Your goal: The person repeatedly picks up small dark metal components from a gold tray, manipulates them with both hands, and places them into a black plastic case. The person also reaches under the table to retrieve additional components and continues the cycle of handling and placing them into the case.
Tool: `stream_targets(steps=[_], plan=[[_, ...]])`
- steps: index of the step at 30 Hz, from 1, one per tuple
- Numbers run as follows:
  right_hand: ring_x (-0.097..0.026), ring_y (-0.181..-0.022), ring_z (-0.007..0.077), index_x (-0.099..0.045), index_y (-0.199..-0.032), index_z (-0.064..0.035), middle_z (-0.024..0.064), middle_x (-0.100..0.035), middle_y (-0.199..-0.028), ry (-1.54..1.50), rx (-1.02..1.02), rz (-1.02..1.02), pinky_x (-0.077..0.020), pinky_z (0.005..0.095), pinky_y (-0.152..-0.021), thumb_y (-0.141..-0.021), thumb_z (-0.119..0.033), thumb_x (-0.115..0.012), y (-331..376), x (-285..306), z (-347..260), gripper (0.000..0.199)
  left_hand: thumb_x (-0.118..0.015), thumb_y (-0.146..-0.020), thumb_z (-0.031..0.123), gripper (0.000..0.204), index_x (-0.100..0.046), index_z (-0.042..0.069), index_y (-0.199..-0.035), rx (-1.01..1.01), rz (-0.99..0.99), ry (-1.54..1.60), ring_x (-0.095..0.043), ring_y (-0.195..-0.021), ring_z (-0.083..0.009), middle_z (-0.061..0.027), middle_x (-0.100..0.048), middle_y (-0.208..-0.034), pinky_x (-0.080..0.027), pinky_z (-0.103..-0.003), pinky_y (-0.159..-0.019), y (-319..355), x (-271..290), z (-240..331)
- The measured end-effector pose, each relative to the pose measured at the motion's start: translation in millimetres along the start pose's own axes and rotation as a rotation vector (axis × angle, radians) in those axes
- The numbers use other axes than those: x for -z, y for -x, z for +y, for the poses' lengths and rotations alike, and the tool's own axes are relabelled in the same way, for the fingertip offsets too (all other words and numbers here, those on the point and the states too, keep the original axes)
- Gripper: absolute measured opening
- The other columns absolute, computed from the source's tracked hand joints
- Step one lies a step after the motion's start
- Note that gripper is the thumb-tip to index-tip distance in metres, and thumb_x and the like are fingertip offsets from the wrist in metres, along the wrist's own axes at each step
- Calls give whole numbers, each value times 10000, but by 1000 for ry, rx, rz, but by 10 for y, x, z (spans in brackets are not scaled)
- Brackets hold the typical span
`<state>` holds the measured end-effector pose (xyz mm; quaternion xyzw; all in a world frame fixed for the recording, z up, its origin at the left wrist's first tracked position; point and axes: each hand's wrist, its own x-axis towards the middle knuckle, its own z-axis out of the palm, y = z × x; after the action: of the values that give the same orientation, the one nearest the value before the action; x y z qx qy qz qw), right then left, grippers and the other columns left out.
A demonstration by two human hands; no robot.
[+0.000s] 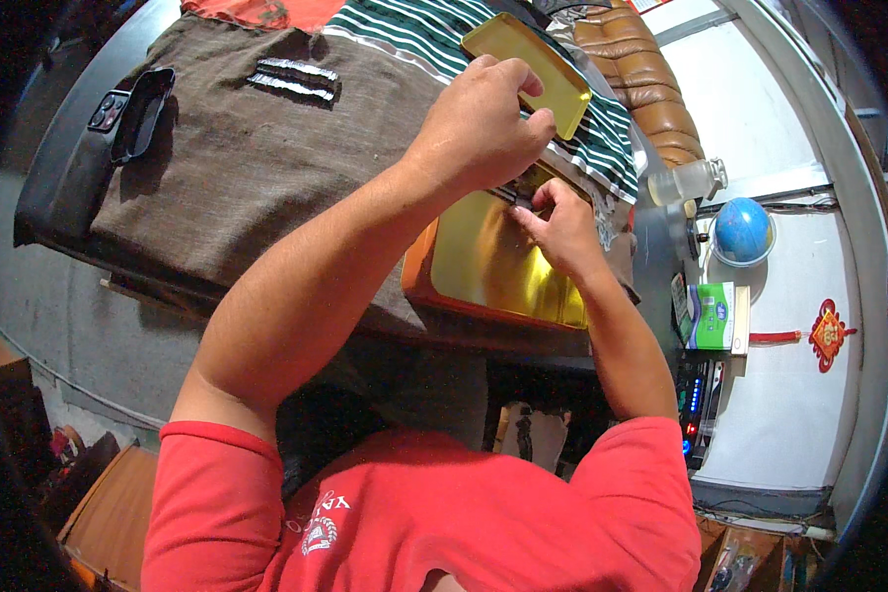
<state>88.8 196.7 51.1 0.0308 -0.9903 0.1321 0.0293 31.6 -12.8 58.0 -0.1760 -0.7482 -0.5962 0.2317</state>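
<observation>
An open tin box (pixel 485 252) with an orange outside and a shiny gold inside lies on the cloth in front of me. My right hand (pixel 565 235) reaches into it, thumb and fingers pinched at a small dark and silvery piece (pixel 506 194) by the far wall, too covered to name. My left hand (pixel 485 123) is raised above the tin's far left side, its fingers curled; whatever they hold is hidden. Just beyond it a gold lid (pixel 553 84) lies inside up on a green-and-white striped cloth (pixel 395 35).
Two black-and-white strips (pixel 294 79) lie on the brown cloth (pixel 217 168). A dark case with a phone (pixel 109 111) stands at the left edge. To the right are a glass bottle (pixel 683 183), a blue globe (pixel 741 232) and a green-and-white pack (pixel 712 316); a brown leather seat (pixel 636 74) is behind.
</observation>
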Motion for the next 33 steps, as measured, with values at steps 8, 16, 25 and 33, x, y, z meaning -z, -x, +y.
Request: stream_targets(steps=[8, 16, 25, 33], plan=[[-688, -728, 240, -652, -914, 17, 142, -703, -821, 10, 65, 32, -541, 362, -678, -875, -150, -805, -43, -79, 181, 229, -713, -862, 238, 331, -711, -20, -1070, 11, -6, -17, -721, -806, -282, -214, -668, -1001, -585, -397, -785, 6, -18, 0], [-718, -859, 360, -684, -937, 8, 211, -736, -914, -63, -76, 15, -556, 427, -801, -842, -171, -794, -116, -98, 214, 231, -706, -863, 237, 332, -710, -19, -1075, 7, -24, -17, -718, -786, -280, -211, -665, -1001, -585, -394, -785, 5, -7, -4], [-723, -852, 291, -684, -962, 1, 167, -744, -919, -237, -58, -13, -557, 393, -797, -871, -185, -761, -222, -131, 306, 220, -711, -854, 252, 337, -712, -14, -1061, -1, 2, -24, -711, -778, -285, -205, -662, -979, -579, -401, -778, 1, -25, -24], [-694, -833, 196, -652, -1012, -23, 93, -713, -911, -311, -1, -48, -559, 341, -777, -790, -104, -832, -174, -61, 405, 298, -707, -852, 257, 339, -715, -11, -1059, -13, 5, -27, -704, -784, -301, -207, -662, -978, -573, -409, -785, 9, -18, -18]])
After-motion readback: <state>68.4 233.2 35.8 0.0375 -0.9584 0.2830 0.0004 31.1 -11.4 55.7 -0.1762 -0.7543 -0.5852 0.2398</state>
